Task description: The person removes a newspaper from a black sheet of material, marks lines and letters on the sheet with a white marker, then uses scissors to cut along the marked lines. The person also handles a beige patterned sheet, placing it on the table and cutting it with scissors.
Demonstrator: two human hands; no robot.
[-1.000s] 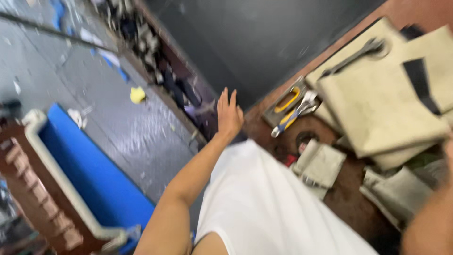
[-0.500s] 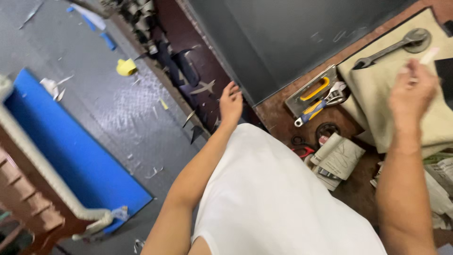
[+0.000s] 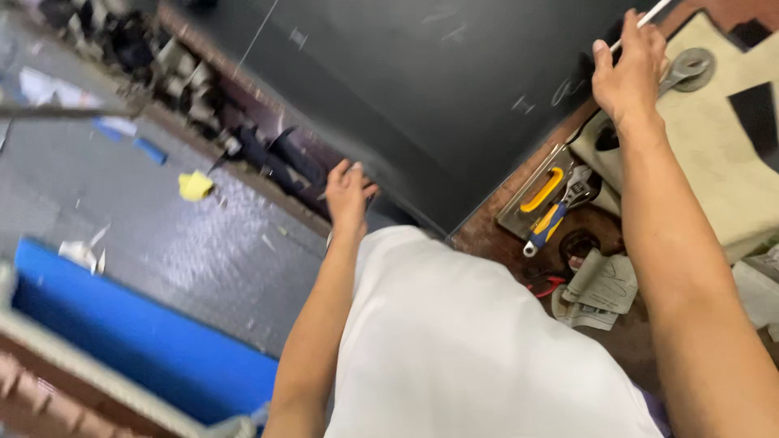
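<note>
Fingers of the right hand (image 3: 629, 69) pinch a thin white stick (image 3: 641, 23) at the dark panel's (image 3: 422, 89) far edge. The left hand (image 3: 349, 195) curls around its near corner, apparently steadying it. The panel lies on the tabletop (image 3: 495, 235); marking seems barely begun.

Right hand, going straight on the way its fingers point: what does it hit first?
Most likely the dark panel: the right hand, gripping a thin white rod, already sits at its edge. Depth is unclear.

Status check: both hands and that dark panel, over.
Left hand gripping the dark panel at its lower edge. Right hand up at the far edge, pinching a thin white rod. Wrench and pliers close beside the panel.
</note>
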